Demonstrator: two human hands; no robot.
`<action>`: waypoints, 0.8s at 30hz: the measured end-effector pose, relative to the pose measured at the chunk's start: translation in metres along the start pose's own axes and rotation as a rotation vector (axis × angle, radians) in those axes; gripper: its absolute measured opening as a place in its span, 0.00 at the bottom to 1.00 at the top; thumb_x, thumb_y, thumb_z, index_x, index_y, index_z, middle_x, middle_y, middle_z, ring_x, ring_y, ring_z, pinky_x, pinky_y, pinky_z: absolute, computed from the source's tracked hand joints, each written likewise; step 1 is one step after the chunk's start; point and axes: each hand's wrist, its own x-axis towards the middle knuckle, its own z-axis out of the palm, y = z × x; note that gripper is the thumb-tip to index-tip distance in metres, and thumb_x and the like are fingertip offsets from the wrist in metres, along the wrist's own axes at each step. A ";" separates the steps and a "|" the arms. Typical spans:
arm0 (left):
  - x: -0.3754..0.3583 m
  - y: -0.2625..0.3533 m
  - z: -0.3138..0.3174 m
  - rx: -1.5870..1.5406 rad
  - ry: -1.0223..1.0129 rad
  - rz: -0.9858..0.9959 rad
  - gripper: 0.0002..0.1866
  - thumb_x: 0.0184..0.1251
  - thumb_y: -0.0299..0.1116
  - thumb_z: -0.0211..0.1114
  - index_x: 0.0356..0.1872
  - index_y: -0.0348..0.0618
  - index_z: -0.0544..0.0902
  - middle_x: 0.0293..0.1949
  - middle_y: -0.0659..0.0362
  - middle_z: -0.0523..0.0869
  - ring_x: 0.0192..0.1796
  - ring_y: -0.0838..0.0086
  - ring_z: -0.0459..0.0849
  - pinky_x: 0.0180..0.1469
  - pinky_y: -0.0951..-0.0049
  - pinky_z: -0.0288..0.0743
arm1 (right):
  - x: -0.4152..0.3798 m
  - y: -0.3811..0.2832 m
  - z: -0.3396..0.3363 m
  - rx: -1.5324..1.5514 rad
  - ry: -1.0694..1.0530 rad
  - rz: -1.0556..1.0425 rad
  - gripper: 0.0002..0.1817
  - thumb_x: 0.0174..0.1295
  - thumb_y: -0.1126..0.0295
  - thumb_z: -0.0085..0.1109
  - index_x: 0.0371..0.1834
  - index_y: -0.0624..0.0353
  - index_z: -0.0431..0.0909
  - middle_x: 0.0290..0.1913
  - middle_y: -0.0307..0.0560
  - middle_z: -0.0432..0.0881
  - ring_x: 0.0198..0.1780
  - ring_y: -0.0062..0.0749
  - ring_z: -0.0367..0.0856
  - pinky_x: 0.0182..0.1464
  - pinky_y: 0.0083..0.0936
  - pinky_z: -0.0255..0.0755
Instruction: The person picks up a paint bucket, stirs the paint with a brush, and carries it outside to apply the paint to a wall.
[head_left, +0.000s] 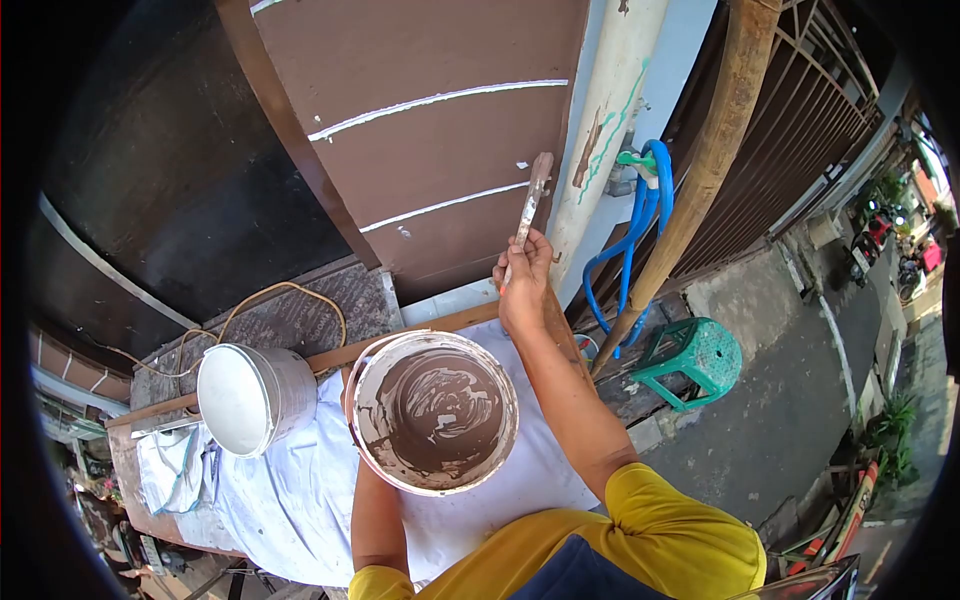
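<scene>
My right hand (525, 270) is closed around the handle of a paintbrush (530, 205), its bristles pointing up near the edge of a brown wall panel (430, 150). Brown paint coats the bristles, and pale smears mark the handle. Below it, a white bucket (505, 440) holds brown paint (440, 405) with lighter swirls. My left forearm (378, 525) runs up beneath this bucket, which hides the fingers; the bucket appears held up by that hand. A second white bucket (235, 400) stands to the left on a white cloth (300, 500).
A bamboo pole (700, 170) slants past a white pipe (605, 120) and a coiled blue hose (630, 240). Right of them stands a green plastic stool (700, 355). A beige cable (285, 290) loops over the ledge at the left. Brown bars form a gate (790, 140).
</scene>
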 end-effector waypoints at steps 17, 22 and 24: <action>0.000 -0.001 0.000 0.011 -0.007 -0.004 0.16 0.76 0.44 0.60 0.44 0.39 0.80 0.27 0.53 0.87 0.29 0.65 0.84 0.34 0.63 0.76 | -0.008 0.020 0.023 -0.108 -0.132 -0.025 0.21 0.73 0.77 0.49 0.66 0.61 0.59 0.50 0.42 0.72 0.36 0.18 0.71 0.31 0.18 0.69; -0.001 -0.002 -0.001 0.012 -0.004 -0.010 0.16 0.76 0.44 0.60 0.44 0.39 0.80 0.27 0.53 0.87 0.29 0.65 0.84 0.34 0.62 0.76 | -0.001 0.001 0.008 -0.103 -0.022 -0.075 0.20 0.73 0.76 0.49 0.66 0.61 0.59 0.50 0.42 0.73 0.36 0.18 0.71 0.33 0.18 0.69; -0.001 -0.002 -0.002 0.009 -0.003 -0.010 0.15 0.76 0.44 0.60 0.44 0.40 0.80 0.27 0.53 0.87 0.29 0.64 0.84 0.34 0.62 0.76 | 0.014 -0.006 0.003 -0.101 0.032 -0.068 0.20 0.73 0.76 0.49 0.66 0.60 0.59 0.49 0.41 0.73 0.36 0.18 0.71 0.33 0.17 0.69</action>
